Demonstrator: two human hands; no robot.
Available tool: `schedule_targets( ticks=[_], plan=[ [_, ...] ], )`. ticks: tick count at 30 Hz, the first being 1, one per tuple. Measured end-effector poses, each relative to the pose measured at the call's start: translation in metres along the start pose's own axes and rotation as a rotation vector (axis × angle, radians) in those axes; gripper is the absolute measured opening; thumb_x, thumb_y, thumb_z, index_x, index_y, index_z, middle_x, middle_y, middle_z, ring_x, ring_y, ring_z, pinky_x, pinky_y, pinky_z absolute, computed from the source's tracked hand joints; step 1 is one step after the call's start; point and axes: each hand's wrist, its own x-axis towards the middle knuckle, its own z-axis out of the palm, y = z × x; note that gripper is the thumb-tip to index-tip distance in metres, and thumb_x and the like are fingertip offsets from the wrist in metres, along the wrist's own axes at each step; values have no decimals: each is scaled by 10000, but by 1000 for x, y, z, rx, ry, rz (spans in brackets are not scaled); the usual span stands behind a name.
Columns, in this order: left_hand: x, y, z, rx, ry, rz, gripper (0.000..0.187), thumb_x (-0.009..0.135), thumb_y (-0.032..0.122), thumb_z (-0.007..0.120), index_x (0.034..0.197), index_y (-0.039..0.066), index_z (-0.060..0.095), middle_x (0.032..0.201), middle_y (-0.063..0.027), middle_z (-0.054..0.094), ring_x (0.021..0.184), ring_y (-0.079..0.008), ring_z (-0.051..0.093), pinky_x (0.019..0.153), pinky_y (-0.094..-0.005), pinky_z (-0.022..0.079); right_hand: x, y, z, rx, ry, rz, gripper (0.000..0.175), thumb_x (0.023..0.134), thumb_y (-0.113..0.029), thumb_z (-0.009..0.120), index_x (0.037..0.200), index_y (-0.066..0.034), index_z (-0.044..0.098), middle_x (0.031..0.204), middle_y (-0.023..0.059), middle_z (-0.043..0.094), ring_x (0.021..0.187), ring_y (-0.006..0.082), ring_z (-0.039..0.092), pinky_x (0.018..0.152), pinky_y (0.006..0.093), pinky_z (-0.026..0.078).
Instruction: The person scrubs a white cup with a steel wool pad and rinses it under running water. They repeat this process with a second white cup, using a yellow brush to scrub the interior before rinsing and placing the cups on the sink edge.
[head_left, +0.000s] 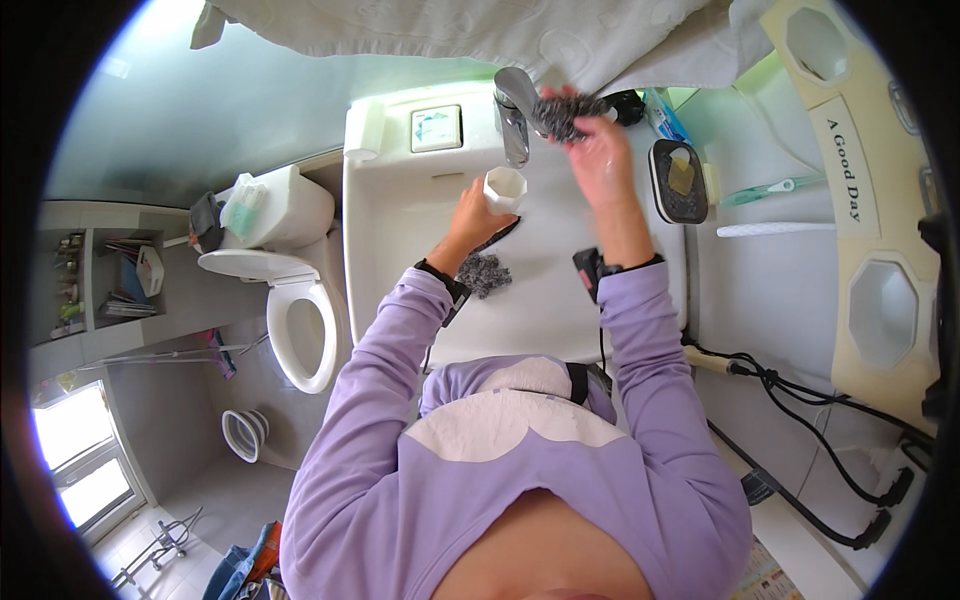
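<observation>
My left hand (474, 214) grips a white faceted cup (505, 190) over the white washbasin (555, 315), the cup's opening facing up. A dark object (499, 234), partly hidden by that hand, shows just below it. Lower in the basin lies a crumpled dark grey fuzzy scrubber or cloth (486, 275). Beside the chrome faucet (513, 124), my right hand (600, 150) has its fingers around a similar dark grey fuzzy scrubber (566, 116), slightly blurred. The faucet's raised lever (517, 84) is right beside this scrubber.
A dark-rimmed soap dish (679, 184) stands on the basin's right ledge, near a blue packet (666, 116). At the back left are a white container (365, 131) and a square box (436, 127). A toilet (300, 330) is left; black cables (795, 390) run at right.
</observation>
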Motion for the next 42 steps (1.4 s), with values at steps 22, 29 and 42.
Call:
schedule_targets(
  ticks=[22, 29, 42],
  plan=[
    [24, 1, 16, -329, -15, 60, 707, 622, 133, 789, 1224, 46, 428, 1116, -158, 572, 1075, -326, 551, 912, -380, 435, -9, 10, 16, -913, 75, -299, 440, 735, -12, 554, 1174, -5, 566, 1096, 110, 632, 879, 164, 620, 778, 270, 496],
    [23, -4, 27, -316, -46, 44, 713, 655, 144, 799, 1240, 42, 406, 1046, -96, 602, 987, -216, 580, 858, -339, 459, -16, 21, 13, -1453, -100, -405, 466, 705, -79, 588, 1169, -57, 547, 1271, 83, 558, 1000, 310, 570, 855, 384, 482],
    [-26, 8, -20, -128, -96, 371, 656, 646, 30, 712, 1248, 58, 453, 1158, -146, 543, 1102, -328, 515, 941, -375, 412, -86, 41, -2, -1362, -73, -615, 441, 663, 0, 665, 1088, -71, 573, 1096, 100, 580, 1018, 293, 567, 899, 444, 452]
  ],
)
